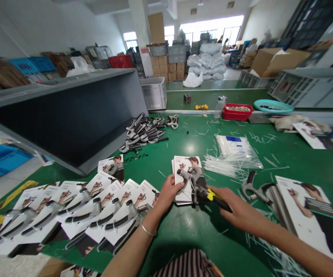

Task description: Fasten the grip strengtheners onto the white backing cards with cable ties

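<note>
In the head view, my left hand (168, 192) is closed on the left edge of a printed packaging card (179, 197), thumb on top. A grey-and-black hand grip exerciser (194, 176) lies over this card, a white cable tie across it. My right hand (232, 204) is wrapped around the black-and-yellow handles of a pair of pliers (211, 195). Their jaws reach the exerciser's right side; whether they grip the tie I cannot tell. Right of my right hand lies another hand grip exerciser (255, 190) beside a stack of printed cards (305, 215).
Carded exercisers (88, 207) overlap at left. Loose exercisers (144, 132) are piled by a tipped grey crate (97, 92). White cable ties (224, 166) lie near a plastic bag (237, 150). Behind are a red tray (237, 112), a glass jar (220, 107) and a turquoise tray (273, 104).
</note>
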`<action>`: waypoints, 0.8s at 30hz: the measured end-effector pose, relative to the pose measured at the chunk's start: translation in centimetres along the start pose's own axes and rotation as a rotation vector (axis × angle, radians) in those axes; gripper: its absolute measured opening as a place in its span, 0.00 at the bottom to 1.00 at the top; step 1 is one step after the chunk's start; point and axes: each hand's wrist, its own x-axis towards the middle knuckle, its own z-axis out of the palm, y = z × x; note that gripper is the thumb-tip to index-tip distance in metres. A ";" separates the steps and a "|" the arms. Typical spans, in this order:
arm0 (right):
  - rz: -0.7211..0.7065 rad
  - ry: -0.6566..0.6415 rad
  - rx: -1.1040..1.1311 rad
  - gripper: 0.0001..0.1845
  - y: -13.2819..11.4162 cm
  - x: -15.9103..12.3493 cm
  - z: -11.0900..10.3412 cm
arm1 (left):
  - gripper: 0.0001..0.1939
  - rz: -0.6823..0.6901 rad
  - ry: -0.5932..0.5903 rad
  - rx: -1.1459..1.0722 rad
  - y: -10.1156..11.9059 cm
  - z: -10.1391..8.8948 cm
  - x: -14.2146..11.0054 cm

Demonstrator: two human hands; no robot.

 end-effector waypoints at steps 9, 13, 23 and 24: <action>-0.354 0.093 -0.855 0.40 0.5 6.8 -3.7 | 0.28 -0.031 0.019 0.049 0.6 0.0 0.4; -0.423 0.039 -0.837 0.37 0.0 8.3 -3.9 | 0.28 -0.024 0.012 0.057 0.4 -0.2 0.5; -0.205 -0.137 -0.648 0.19 1.1 7.3 -2.6 | 0.28 -0.055 -0.004 -0.056 0.7 -0.4 0.1; -0.197 -0.130 -0.569 0.20 1.1 6.4 -1.9 | 0.28 -0.055 -0.001 -0.098 0.8 -0.4 -0.2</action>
